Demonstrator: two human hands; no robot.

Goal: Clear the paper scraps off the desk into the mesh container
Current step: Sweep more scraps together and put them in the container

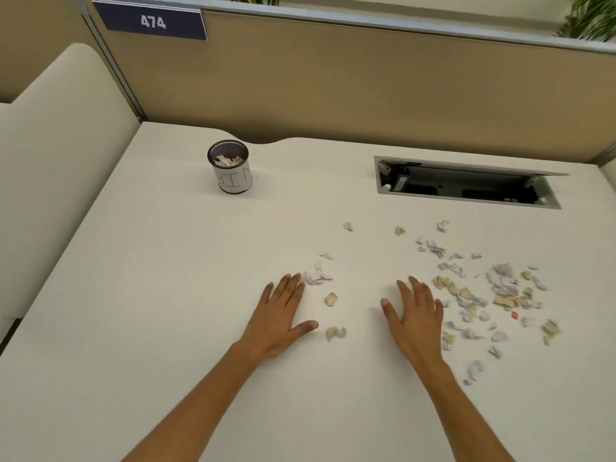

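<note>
Several crumpled white and tan paper scraps [493, 295] lie scattered over the right half of the white desk [166, 295]. A few more scraps [316, 276] sit in the middle, by my left fingertips. My left hand [280, 315] rests flat on the desk, fingers apart, holding nothing. My right hand [413, 315] also lies flat and empty, its outer edge beside the big scatter. The black mesh container [230, 166], wrapped in a paper label reading "BIN", stands upright at the far left with some scraps inside.
An open cable hatch [466, 183] is sunk into the desk at the back right. A tan partition [333, 95] with a "474" sign [153, 21] walls off the back. A cream side panel [50, 161] borders the left.
</note>
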